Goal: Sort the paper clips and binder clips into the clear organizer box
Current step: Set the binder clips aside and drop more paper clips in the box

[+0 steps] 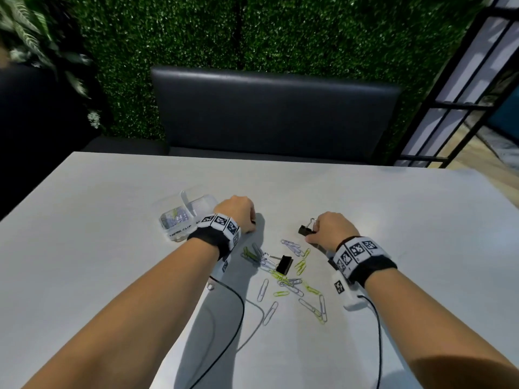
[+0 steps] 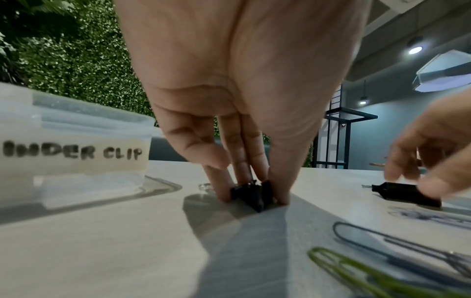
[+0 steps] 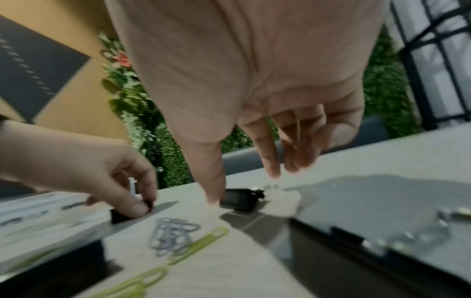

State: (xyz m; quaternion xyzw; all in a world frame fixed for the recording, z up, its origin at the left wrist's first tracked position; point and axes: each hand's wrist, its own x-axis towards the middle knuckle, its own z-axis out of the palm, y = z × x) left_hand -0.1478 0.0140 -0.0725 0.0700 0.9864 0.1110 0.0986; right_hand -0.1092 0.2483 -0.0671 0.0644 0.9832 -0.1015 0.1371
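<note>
The clear organizer box (image 1: 179, 233) stands on the white table left of my hands; one compartment holds paper clips, and its wall (image 2: 76, 129) bears a "BINDER CLIP" label. My left hand (image 1: 252, 223) pinches a small black binder clip (image 2: 254, 201) that rests on the table, just right of the box. My right hand (image 1: 311, 231) has thumb and forefinger curled round a second black binder clip (image 1: 304, 229), with the thumb against its body (image 3: 238, 199). A third binder clip (image 1: 284, 264) lies among several purple and green paper clips (image 1: 292, 283) between my wrists.
Two black cables (image 1: 237, 307) run from the wrist cameras across the near table. A dark padded bench (image 1: 275, 108) stands behind the table's far edge, with a green hedge wall beyond. A black metal frame (image 1: 460, 102) rises at the right.
</note>
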